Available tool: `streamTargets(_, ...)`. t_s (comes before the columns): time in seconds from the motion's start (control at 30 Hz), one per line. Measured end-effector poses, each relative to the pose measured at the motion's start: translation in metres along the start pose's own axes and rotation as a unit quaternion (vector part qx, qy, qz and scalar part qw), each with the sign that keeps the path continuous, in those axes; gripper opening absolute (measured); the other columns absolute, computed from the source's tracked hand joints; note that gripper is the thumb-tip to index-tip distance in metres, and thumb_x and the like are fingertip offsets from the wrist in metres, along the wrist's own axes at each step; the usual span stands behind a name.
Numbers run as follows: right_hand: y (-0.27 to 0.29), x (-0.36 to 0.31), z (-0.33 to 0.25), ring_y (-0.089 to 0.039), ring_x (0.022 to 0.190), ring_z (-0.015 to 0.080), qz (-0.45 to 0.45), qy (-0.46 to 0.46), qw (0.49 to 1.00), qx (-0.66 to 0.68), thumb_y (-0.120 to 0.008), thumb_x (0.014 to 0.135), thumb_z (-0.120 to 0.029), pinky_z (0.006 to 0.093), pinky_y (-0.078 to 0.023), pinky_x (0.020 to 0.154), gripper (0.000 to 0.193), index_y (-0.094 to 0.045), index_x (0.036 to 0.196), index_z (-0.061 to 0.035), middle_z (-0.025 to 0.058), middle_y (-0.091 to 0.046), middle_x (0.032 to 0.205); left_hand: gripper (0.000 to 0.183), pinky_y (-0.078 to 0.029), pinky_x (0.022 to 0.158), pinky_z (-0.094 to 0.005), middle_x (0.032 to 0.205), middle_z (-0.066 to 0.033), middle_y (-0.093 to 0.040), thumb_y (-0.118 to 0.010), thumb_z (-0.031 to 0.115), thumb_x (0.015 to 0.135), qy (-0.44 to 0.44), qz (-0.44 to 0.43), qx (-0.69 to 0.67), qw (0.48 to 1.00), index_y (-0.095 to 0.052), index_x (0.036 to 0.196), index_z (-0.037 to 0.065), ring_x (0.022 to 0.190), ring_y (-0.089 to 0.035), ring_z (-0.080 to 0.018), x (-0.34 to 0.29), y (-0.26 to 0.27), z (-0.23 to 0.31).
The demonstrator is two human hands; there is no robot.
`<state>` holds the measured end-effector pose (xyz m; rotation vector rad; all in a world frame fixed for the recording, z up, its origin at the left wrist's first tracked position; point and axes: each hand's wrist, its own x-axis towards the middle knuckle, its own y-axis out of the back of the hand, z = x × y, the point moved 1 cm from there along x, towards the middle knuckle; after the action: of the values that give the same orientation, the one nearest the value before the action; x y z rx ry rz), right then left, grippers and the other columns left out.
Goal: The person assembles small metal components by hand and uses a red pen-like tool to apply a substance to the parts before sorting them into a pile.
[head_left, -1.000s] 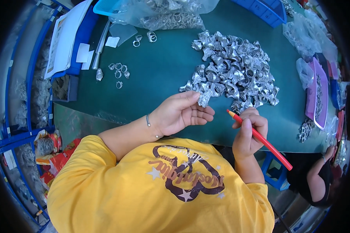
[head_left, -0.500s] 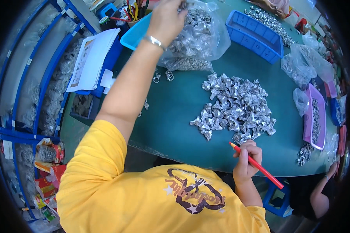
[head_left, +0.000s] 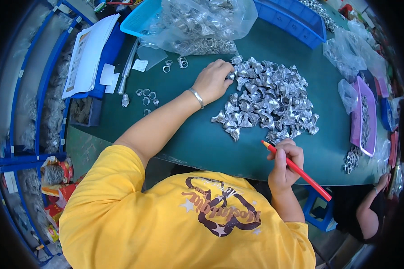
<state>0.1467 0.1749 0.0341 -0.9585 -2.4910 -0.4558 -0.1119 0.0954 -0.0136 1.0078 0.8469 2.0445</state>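
Note:
A heap of silvery metal rings (head_left: 278,101) with broad, irregular tops lies on the green table in front of me. At its left edge my left hand (head_left: 213,80) rests low, thumb and fingers closed around a silver ring (head_left: 230,75) that is partly hidden. My right hand (head_left: 286,166), at the near edge of the table, grips a red pencil (head_left: 300,172) with its light tip toward the heap. Behind the heap sits a clear plastic bag (head_left: 202,27) full of similar rings, partly over a light-blue tray (head_left: 137,18).
Several loose rings (head_left: 147,96) and a tapered metal rod (head_left: 128,67) lie to the left. A blue bin (head_left: 292,22) stands at the back, a purple basket (head_left: 363,116) at the right. Papers (head_left: 92,56) lean near the blue shelves (head_left: 45,94). Another person's arm (head_left: 370,210) shows at lower right.
My left hand has come from the bag down to the left edge of the heap. The view has shifted, uncovering the loose rings and rod. My right hand still holds the pencil.

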Motion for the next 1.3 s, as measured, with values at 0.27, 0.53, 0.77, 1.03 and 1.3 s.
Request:
streamTargets(0.27,-0.008,0.001,0.000,-0.055,0.063,0.0157,-0.002,-0.086,0.996,0.002,-0.051,0.087,-0.001,0.0270,-0.043,0.062,0.003,-0.053,0.089,0.0004,0.0094,-0.062,0.070,0.024,-0.049,0.067,-0.0273,0.083,-0.0071,-0.060,-0.065,0.008,0.073,0.102,0.028,-0.067,0.992,-0.058,0.095,0.002,0.071,-0.059,-0.0160,-0.028,0.021,0.026)
streamTargets(0.53,-0.027,0.012,0.011,-0.061,0.077,0.0222,-0.063,-0.022,0.990,-0.120,-0.065,0.079,0.001,0.0291,-0.048,0.072,0.028,-0.054,0.105,-0.0018,0.0126,-0.062,0.095,0.027,-0.048,0.068,-0.0184,0.094,-0.0045,-0.060,-0.060,0.000,0.083,0.141,-0.052,-0.381,0.912,-0.056,0.110,-0.002,0.077,-0.058,-0.0060,-0.065,0.031,0.074)
streamTargets(0.77,-0.028,0.003,0.017,-0.063,0.076,0.0175,-0.052,-0.056,0.996,-0.039,-0.071,0.072,0.006,0.0254,-0.051,0.068,0.034,-0.055,0.101,-0.0010,0.0108,-0.062,0.092,0.028,-0.050,0.069,-0.0204,0.093,-0.0069,-0.062,-0.057,-0.001,0.084,0.185,-0.117,-0.485,0.847,-0.054,0.112,-0.004,0.078,-0.062,-0.0087,-0.085,0.024,0.089)
streamTargets(1.03,-0.025,-0.001,0.012,-0.063,0.074,0.0153,-0.046,-0.084,0.995,-0.010,-0.072,0.071,0.005,0.0244,-0.051,0.066,0.031,-0.056,0.097,-0.0007,0.0092,-0.063,0.088,0.030,-0.049,0.071,-0.0204,0.094,-0.0053,-0.061,-0.062,0.000,0.082,0.190,-0.136,-0.499,0.835,-0.055,0.112,-0.004,0.083,-0.059,-0.0076,-0.087,0.030,0.092)
streamTargets(1.3,-0.020,0.005,0.002,-0.063,0.078,0.0199,-0.060,-0.057,0.995,-0.053,-0.065,0.077,0.002,0.0289,-0.050,0.072,0.024,-0.059,0.101,0.0023,0.0110,-0.064,0.089,0.032,-0.049,0.074,-0.0211,0.099,-0.0055,-0.059,-0.067,0.000,0.080,0.197,-0.105,-0.527,0.820,-0.055,0.110,-0.003,0.085,-0.056,-0.0079,-0.094,0.028,0.100)
